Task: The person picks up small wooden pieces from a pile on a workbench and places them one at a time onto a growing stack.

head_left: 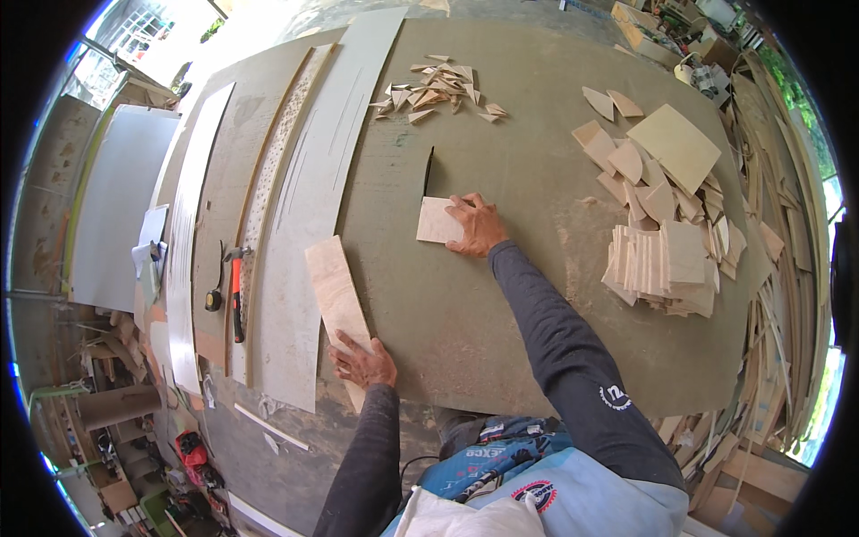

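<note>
My right hand grips the right side of a small pale plywood square lying flat on the brown tabletop. The square's upper edge meets the near end of a thin dark upright strip, which looks like a saw blade standing out of the table. Nearer to me, my left hand is closed across the lower part of a long plywood strip. That strip lies tilted, partly over the edge of a long grey-white panel. Palms and some fingertips are hidden.
Small wood offcuts are heaped at the far side. On the right stand stacked plywood squares below loose curved pieces and a larger square sheet. A hammer and a tape measure lie left; scrap strips line the right side.
</note>
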Demonstrator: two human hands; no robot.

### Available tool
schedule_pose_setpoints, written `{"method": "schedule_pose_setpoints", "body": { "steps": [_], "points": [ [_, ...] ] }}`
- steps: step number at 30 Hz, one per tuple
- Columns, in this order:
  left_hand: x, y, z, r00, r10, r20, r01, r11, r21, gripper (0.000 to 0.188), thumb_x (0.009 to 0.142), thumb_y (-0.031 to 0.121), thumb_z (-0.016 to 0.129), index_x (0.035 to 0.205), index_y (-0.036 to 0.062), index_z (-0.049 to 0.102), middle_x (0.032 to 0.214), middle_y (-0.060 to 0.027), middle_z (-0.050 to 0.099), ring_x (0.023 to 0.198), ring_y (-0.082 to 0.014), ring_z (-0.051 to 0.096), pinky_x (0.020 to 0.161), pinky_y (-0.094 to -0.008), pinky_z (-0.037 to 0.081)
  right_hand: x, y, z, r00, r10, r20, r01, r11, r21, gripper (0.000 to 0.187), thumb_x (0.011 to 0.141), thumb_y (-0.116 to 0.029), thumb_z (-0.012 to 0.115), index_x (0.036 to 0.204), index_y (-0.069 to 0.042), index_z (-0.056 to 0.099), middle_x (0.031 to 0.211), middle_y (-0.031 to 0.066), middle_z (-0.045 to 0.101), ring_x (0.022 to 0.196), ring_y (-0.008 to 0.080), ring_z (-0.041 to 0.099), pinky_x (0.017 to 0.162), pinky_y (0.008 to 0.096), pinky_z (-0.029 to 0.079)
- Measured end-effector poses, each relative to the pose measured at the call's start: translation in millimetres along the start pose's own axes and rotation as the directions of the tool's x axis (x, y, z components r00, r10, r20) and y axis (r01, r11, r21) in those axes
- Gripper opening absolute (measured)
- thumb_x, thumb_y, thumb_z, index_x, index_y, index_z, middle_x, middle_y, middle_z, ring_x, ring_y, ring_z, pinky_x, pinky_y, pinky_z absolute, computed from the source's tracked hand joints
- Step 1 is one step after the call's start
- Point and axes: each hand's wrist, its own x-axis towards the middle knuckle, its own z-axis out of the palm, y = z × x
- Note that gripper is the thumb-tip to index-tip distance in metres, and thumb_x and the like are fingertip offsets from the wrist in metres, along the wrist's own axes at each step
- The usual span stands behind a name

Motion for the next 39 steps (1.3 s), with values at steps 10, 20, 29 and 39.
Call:
{"method": "schedule_pose_setpoints", "body": {
  "steps": [10, 20, 29, 39],
  "points": [
    [-0.1, -0.2, -1.5, 1.000, 0.000, 0.023, 0.001, 1.000, -0.019, 0.090, 0.096, 0.045, 0.058, 0.166, 0.0197, 0.009, 0.163, -0.0272, 0.018, 0.152, -0.0426, 0.016, 0.121, -0.0639, 0.011, 2.6, 2.0, 1.1, 1.000, 0.026, -0.008, -0.026, 0.999, 0.045, 0.077, 0.065, -0.043, 0.082, 0.134, -0.013, 0.065, 0.152, 0.0076, 0.052, 0.139, 0.0280, 0.043, 0.104, 0.0588, 0.045],
    [0.2, 1.2, -2.3, 0.999, -0.011, 0.049, 0.012, 1.000, -0.013, 0.089, 0.097, 0.047, 0.057, 0.166, 0.0195, 0.008, 0.164, -0.0273, 0.015, 0.152, -0.0435, 0.017, 0.122, -0.0628, 0.010, 8.6, -0.2, -2.9, 0.998, 0.065, 0.016, -0.066, 0.997, 0.030, 0.076, 0.067, -0.044, 0.082, 0.135, -0.014, 0.064, 0.152, 0.0068, 0.051, 0.139, 0.0271, 0.042, 0.105, 0.0620, 0.046],
    [0.1, 2.2, -2.5, 0.999, -0.017, 0.028, 0.016, 1.000, 0.024, 0.090, 0.096, 0.045, 0.059, 0.166, 0.0202, 0.009, 0.162, -0.0268, 0.019, 0.150, -0.0439, 0.021, 0.121, -0.0613, 0.013, 10.5, -3.3, -1.4, 0.995, 0.094, 0.016, -0.094, 0.996, 0.007, 0.077, 0.068, -0.046, 0.081, 0.137, -0.016, 0.063, 0.153, 0.0045, 0.050, 0.139, 0.0259, 0.042, 0.104, 0.0609, 0.047],
    [-0.2, 0.9, -2.4, 1.000, 0.011, -0.004, -0.011, 1.000, 0.009, 0.089, 0.097, 0.045, 0.059, 0.166, 0.0190, 0.009, 0.163, -0.0274, 0.018, 0.151, -0.0441, 0.021, 0.121, -0.0620, 0.013, 0.4, -4.2, 3.3, 0.999, 0.048, -0.015, -0.048, 0.998, 0.035, 0.077, 0.065, -0.045, 0.080, 0.134, -0.014, 0.065, 0.152, 0.0067, 0.053, 0.137, 0.0277, 0.044, 0.102, 0.0590, 0.048]
  ]
}}
